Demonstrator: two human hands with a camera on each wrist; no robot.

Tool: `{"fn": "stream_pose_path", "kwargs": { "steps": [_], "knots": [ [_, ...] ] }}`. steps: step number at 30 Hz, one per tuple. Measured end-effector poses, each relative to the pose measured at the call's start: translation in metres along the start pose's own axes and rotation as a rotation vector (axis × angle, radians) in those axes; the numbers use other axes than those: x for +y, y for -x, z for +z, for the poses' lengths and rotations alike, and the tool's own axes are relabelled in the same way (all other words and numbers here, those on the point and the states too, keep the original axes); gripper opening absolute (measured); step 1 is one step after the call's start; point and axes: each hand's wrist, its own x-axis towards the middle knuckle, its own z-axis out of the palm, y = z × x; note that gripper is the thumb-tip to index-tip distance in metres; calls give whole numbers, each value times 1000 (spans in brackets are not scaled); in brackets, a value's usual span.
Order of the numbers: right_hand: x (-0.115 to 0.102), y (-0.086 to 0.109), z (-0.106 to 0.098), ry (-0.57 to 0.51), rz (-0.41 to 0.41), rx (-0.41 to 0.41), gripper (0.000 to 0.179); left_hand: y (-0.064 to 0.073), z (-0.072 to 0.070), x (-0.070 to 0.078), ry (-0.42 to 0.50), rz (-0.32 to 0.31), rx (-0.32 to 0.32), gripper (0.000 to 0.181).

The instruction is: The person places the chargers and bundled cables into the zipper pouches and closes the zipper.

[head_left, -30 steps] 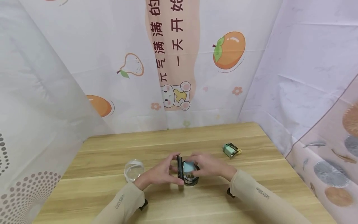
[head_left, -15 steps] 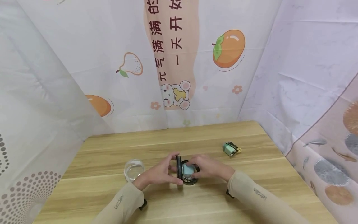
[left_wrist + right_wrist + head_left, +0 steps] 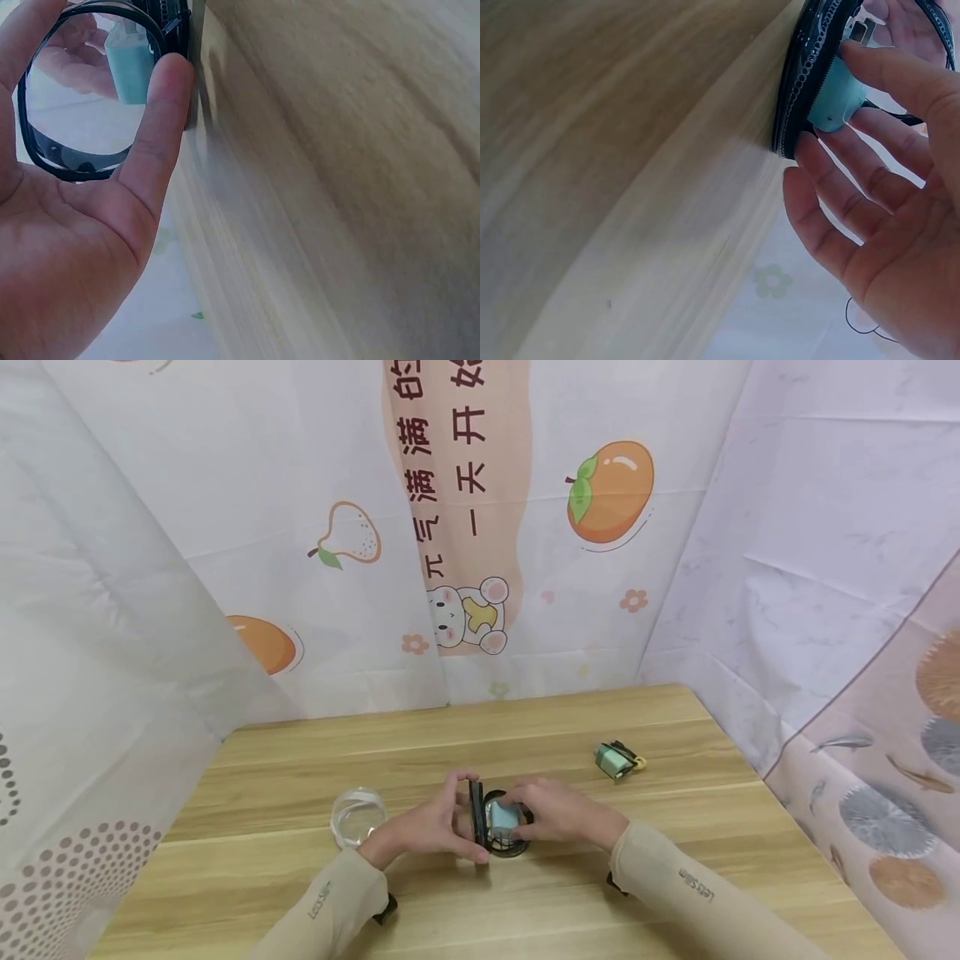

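The left hand (image 3: 433, 827) is curved round the black-edged clear lid (image 3: 477, 814) of a small round zip case (image 3: 508, 854), its thumb at the near edge and its fingers at the far one, so the lid stands up on its side. The right hand (image 3: 557, 812) pinches a light-blue charger (image 3: 505, 818) between thumb and fingers at the case's opening; the charger is just beside the raised lid, with a metal piece at its end in the right wrist view. Whether the charger rests on the bottom of the case I cannot tell. The two hands are apart, one on either side of the case. Both sleeves (image 3: 697, 881) are beige, with something black at each wrist. Left of the case, near the left forearm, is a clear round container (image 3: 358, 797) with a whitish band. Beyond the case and to its right lies a pale green charger (image 3: 614, 762) — a black cord about it, a yellow bit at one end. Under the case is a wood-grain table (image 3: 540, 918); behind it hangs a white cloth (image 3: 525, 677) printed with fruit, flowers and dark red characters.
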Motion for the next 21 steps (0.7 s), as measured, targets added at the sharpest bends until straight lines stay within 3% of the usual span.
{"fn": "stream_pose_path", "kwargs": {
  "steps": [8,15,21],
  "knots": [
    [-3,0,0,-1,3,-6,45,2,0,-2,-87,-16,-3,107],
    [-4,0,0,7,10,-3,46,1,2,-6,-133,19,7,107],
    [-4,0,-1,6,30,-7,46,-1,4,-6,-55,28,20,106]
  ]
}}
